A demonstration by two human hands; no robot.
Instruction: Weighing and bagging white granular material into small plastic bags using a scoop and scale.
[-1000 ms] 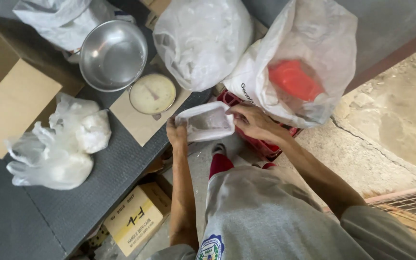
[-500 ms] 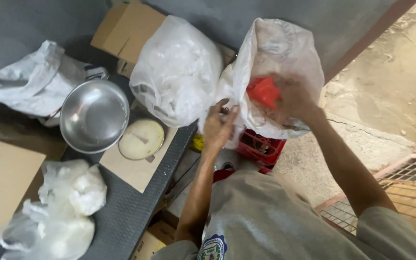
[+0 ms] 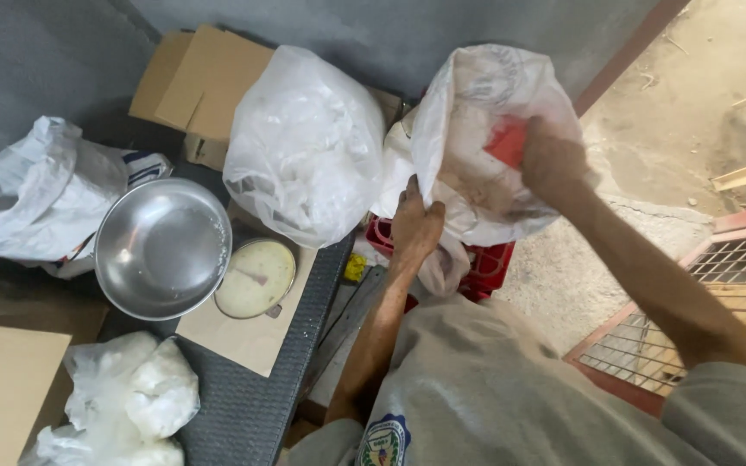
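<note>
My left hand (image 3: 415, 223) grips the lower rim of a large white plastic sack (image 3: 485, 112) that stands on a red crate (image 3: 485, 263). My right hand (image 3: 553, 162) is inside the sack's mouth, closed on a red scoop (image 3: 508, 141) that is partly hidden by the plastic. A second bulging clear bag (image 3: 304, 147) of white material leans beside the sack on the left.
A steel bowl (image 3: 161, 248) sits on a round kitchen scale (image 3: 256, 278) on a dark table (image 3: 243, 406). Small filled bags (image 3: 135, 406) lie at the lower left, a white sack (image 3: 36, 194) at the left, cardboard (image 3: 205, 82) behind. A red metal grate (image 3: 727, 285) is right.
The small white bag held in both hands is gone from sight. My right hand went into the big sack and took the red scoop; my left hand now holds the sack's rim.
</note>
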